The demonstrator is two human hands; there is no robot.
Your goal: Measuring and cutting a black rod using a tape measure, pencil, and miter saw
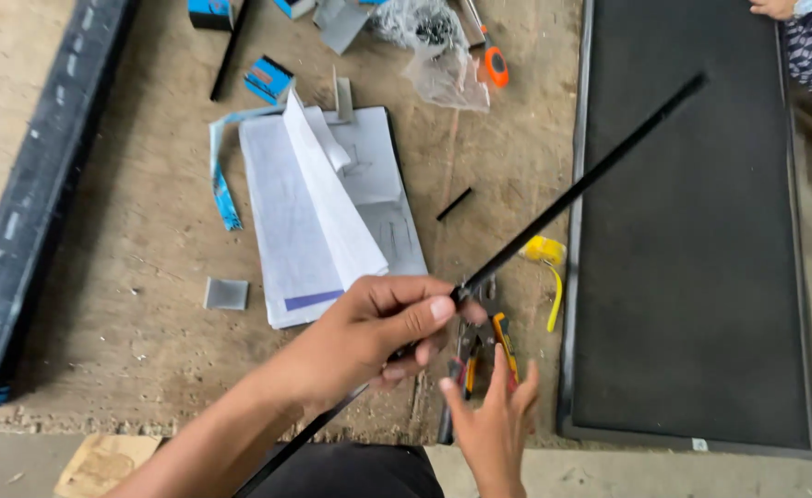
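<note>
Left hand (pixel 383 327) grip pinching long black rod (pixel 577 189), right hand (pixel 494 420) grip spread beside orange-handled pliers (pixel 503 341)

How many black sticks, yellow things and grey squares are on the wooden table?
Black sticks: 3, the long thin black rod held by the left hand, a short one, a medium one
Yellow tape measure: 1
Grey square piece: 1
Total: 5

black rod (pixel 572 192) lower end hidden behind left forearm, pliers (pixel 480 355) partly covered by right hand (pixel 494 424)
</note>
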